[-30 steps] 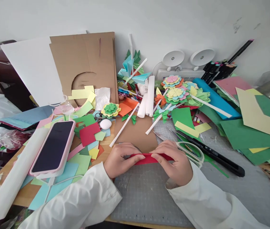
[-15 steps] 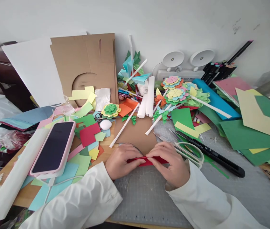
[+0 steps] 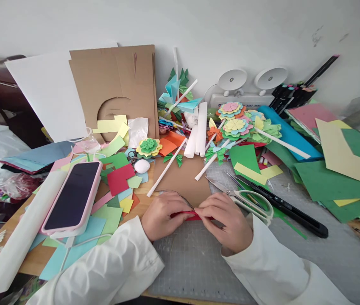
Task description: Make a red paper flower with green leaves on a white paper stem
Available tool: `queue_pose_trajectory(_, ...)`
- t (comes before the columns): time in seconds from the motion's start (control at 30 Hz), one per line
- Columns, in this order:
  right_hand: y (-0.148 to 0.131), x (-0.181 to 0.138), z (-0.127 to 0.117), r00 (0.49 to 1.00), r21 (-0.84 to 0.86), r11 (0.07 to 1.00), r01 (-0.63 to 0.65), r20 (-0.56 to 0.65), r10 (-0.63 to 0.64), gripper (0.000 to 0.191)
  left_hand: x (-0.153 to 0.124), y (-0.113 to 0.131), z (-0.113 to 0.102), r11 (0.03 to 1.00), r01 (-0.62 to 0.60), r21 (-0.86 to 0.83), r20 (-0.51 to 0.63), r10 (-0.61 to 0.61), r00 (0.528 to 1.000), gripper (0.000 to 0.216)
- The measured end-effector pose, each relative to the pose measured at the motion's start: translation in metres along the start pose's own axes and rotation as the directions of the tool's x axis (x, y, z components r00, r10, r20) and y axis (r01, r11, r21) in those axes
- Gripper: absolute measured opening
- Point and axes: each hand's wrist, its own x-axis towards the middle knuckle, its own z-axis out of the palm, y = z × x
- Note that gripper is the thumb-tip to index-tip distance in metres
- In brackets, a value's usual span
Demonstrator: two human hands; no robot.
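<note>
Near the lower centre of the frame, a strip of red paper (image 3: pixel 195 217) sat between the person's two hands, just above a gray cutting mat (image 3: pixel 182 262). The left hand (image 3: pixel 162 218) pinched one end between thumb and fingers; the right hand (image 3: pixel 227 220) pinched it close by, fingertips nearly meeting. Such a close, matched grip probably kept the thin paper taut and its edge in line, though the fingers hid most of it. White-handled scissors (image 3: pixel 242 195) and a black utility knife (image 3: pixel 297 216) lay right of centre, perhaps set there to be within easy reach.

The gridded mat covered much of the wooden worktop (image 3: pixel 144 189), presumably to guard it from blades. Colored paper scraps (image 3: pixel 121 180) littered the left, beside a pink-cased phone (image 3: pixel 73 197). Paper flowers (image 3: pixel 235 125) were heaped at upper centre, and cardboard sheets (image 3: pixel 119 72) leaned upright against a pale wall (image 3: pixel 199 21), likely to save room. A twin-headed lamp unit (image 3: pixel 270 79) stood at upper right, near black markers (image 3: pixel 321 70).
</note>
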Motion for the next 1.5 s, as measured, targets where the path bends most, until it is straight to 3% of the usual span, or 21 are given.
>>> queue_pose_trajectory(0.2,0.002,-0.001,0.001,0.995,-0.018,0.996,0.087,-0.039,-0.088,0.019,0.002,0.007,0.0,0.927,0.238,-0.291,0.057,-0.232,0.971,0.016)
queue_pose_trajectory(0.33,0.004,-0.003,0.001,0.993,0.037,0.993,0.113,-0.049,-0.112,0.023,0.003,0.006,-0.001,0.85,0.307,-0.428,0.115,-0.285,0.951,0.02)
queue_pose_trajectory(0.73,-0.002,0.004,-0.004,0.975,-0.087,0.975,0.205,-0.07,-0.212,0.024,0.004,0.012,0.0,0.757,0.419,-0.501,0.142,-0.405,0.903,0.023)
queue_pose_trajectory(0.87,0.001,0.001,-0.001,0.984,-0.049,0.986,0.161,-0.072,-0.165,0.028,0.004,0.011,0.0,0.789,0.397,-0.47,0.111,-0.393,0.913,0.025)
queue_pose_trajectory(1.07,-0.001,0.0,-0.001,0.998,0.093,0.994,-0.064,-0.015,0.065,0.016,0.001,0.006,-0.001,0.898,0.326,-0.297,0.025,-0.334,0.942,0.017)
queue_pose_trajectory(1.5,0.005,-0.003,-0.003,0.997,0.065,0.997,-0.048,0.064,0.043,0.009,0.002,0.0,-0.005,0.979,0.099,-0.176,0.016,-0.098,0.995,0.014)
